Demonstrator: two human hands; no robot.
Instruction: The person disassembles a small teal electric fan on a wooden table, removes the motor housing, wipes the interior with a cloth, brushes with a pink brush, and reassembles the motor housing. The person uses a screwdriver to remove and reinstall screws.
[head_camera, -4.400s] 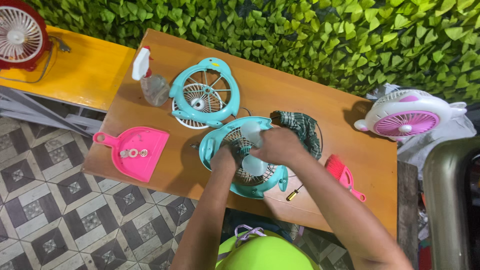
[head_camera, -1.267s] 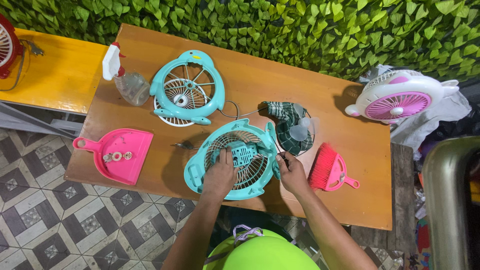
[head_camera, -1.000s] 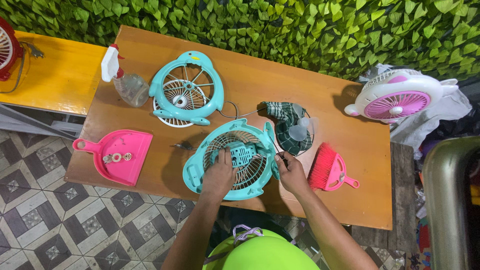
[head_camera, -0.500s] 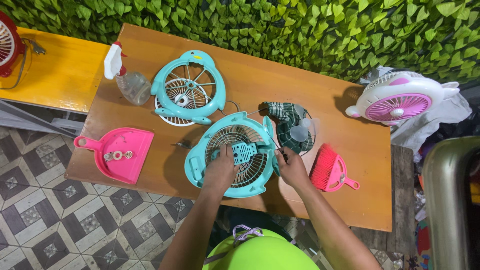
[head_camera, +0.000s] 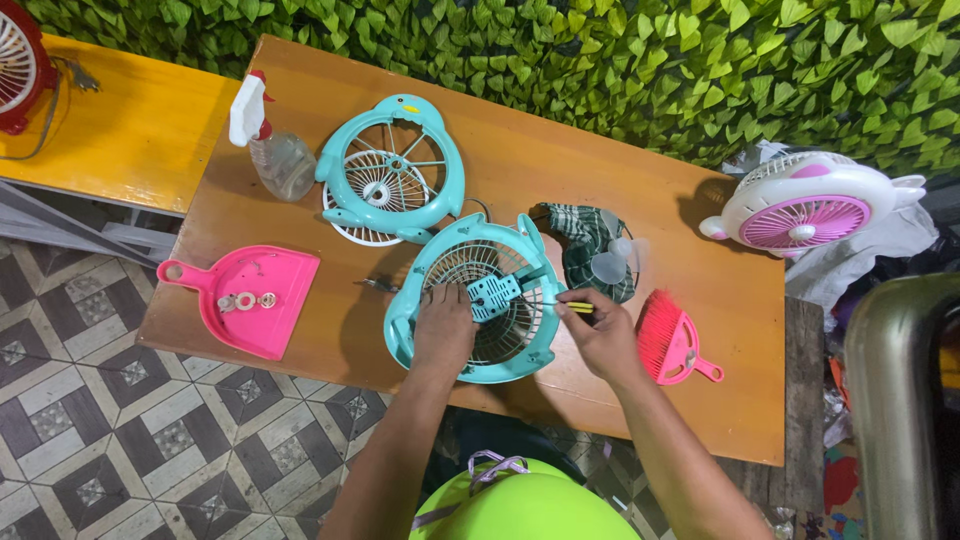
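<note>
Teal fan housing (head_camera: 478, 300) under left hand (head_camera: 443, 328), right hand (head_camera: 603, 335) gripping half-hidden screwdriver (head_camera: 572, 306)

We see no packages, signs or screens; the one small yellow label (head_camera: 404, 108) sits atop the teal fan front shell (head_camera: 395, 165) on the table
</note>
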